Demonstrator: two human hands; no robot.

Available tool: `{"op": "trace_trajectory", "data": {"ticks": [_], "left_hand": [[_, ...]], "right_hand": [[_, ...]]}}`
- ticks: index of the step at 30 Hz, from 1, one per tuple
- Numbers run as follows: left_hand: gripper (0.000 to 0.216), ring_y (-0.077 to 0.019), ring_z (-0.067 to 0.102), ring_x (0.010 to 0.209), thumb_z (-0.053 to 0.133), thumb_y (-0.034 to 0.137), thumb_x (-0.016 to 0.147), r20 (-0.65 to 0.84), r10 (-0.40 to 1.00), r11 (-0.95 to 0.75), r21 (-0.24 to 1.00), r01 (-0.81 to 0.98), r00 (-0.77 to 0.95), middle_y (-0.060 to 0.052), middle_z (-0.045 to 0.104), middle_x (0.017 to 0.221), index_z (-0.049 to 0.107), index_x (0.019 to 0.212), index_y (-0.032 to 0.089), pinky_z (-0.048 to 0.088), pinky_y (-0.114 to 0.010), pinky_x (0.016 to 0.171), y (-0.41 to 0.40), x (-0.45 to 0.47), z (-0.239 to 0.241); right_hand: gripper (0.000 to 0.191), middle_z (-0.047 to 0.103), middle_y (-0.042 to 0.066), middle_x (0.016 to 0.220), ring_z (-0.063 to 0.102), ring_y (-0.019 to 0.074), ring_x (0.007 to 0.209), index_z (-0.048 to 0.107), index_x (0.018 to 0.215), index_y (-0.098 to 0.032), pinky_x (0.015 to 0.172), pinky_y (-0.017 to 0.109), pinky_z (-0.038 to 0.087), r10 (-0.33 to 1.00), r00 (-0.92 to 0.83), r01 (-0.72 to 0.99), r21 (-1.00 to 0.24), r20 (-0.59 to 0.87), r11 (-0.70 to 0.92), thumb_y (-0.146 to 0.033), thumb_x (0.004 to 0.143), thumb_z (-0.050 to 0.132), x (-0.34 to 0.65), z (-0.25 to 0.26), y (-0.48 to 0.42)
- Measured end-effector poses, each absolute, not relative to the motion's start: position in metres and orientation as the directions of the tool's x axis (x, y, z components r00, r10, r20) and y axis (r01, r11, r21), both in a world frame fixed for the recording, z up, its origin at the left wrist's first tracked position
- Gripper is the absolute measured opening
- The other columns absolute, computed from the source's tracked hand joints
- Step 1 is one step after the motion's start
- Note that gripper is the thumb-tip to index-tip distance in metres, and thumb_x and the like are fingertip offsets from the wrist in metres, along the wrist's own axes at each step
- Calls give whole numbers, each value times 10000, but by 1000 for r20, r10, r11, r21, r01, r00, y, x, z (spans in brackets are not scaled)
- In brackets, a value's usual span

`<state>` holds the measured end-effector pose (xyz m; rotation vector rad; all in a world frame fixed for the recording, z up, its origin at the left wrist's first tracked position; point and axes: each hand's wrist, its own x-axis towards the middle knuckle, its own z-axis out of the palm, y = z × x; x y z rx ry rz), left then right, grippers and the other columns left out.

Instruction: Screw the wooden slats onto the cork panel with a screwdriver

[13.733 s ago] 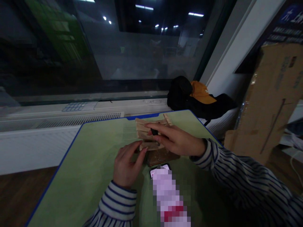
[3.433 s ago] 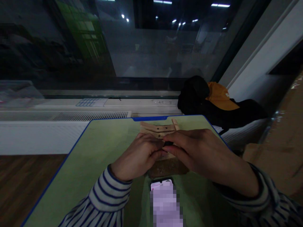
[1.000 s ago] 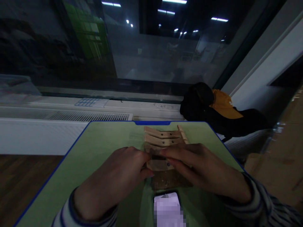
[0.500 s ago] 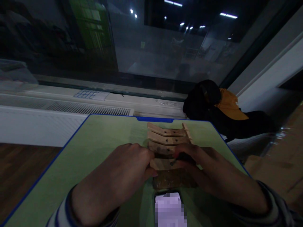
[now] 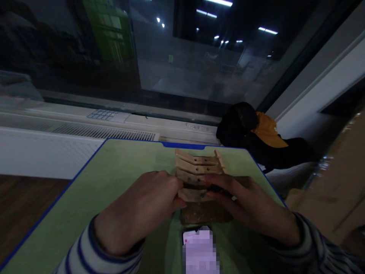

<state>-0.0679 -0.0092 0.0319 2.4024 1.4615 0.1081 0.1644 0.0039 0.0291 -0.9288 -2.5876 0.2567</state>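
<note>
Several bent wooden strips with drilled holes lie in a row, and the nearest wooden strip (image 5: 191,195) rests beside a dark brown wooden board (image 5: 199,213). My left hand (image 5: 151,207) is closed, pinching the left end of that nearest strip between thumb and fingers. Over the strip's right part, my right hand (image 5: 239,198) is closed around a dark tool (image 5: 216,188), mostly hidden by the fingers. A small metallic point shows at the strip's hole, close to the right fingertips. Farther back, a narrow wooden piece (image 5: 219,160) stands along the strips' right ends.
A phone (image 5: 199,251) with a lit, blurred screen lies on the green, blue-edged table (image 5: 125,160), nearest me. Beyond are a radiator (image 5: 114,134), a window and its sill. A black and orange bag or garment (image 5: 265,133) sits at right, above a cardboard box (image 5: 322,198).
The view has shifted slightly, so the strips and right hand appear a little farther left. Both hands keep their grips, and the right fingers have turned slightly around the dark tool.
</note>
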Motion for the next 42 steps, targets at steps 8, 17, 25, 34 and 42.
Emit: {"op": "trace_trajectory", "data": {"ticks": [8, 17, 25, 34, 42], "left_hand": [[195, -220, 645, 756, 539, 370, 813, -101, 881, -401, 358, 843, 462, -44, 698, 808, 672, 814, 227, 428, -277, 603, -9, -67, 36], [190, -202, 649, 773, 540, 348, 811, -86, 878, -406, 385, 829, 470, -41, 704, 825, 679, 818, 219, 457, -271, 666, -9, -68, 34], [186, -202, 658, 775, 560, 349, 800, -58, 867, -429, 420, 800, 495, -43, 712, 828, 687, 844, 221, 471, -283, 691, -6, -67, 34], [225, -204, 647, 865, 542, 375, 822, -31, 862, -437, 459, 773, 505, -34, 701, 933, 665, 931, 222, 467, -288, 758, -6, -70, 26], [229, -226, 646, 903, 541, 369, 827, -46, 854, -440, 466, 768, 518, -43, 702, 972, 667, 962, 234, 465, -301, 771, -6, -69, 32]], "right_hand": [[435, 557, 13, 1257, 529, 113, 1129, 340, 1311, -268, 929, 235, 443, 623, -759, 517, -408, 186, 752, -132, 905, 416, 170, 36, 3], [349, 656, 69, 1069, 633, 183, 958, 405, 1208, -213, 793, 295, 525, 656, -625, 628, -227, 422, 745, -177, 875, 504, 163, 17, 0], [376, 652, 41, 1100, 649, 156, 924, 391, 1240, -258, 762, 269, 537, 623, -700, 555, -283, 349, 782, -205, 885, 505, 168, 25, 1], [343, 643, 5, 1073, 625, 132, 951, 428, 1182, -269, 804, 237, 507, 693, -656, 569, -407, 298, 714, -158, 870, 512, 166, 27, -4], [375, 671, 45, 968, 672, 148, 752, 376, 1230, -218, 567, 224, 531, 730, -551, 661, -322, 406, 678, -192, 879, 504, 156, 11, -10]]}}
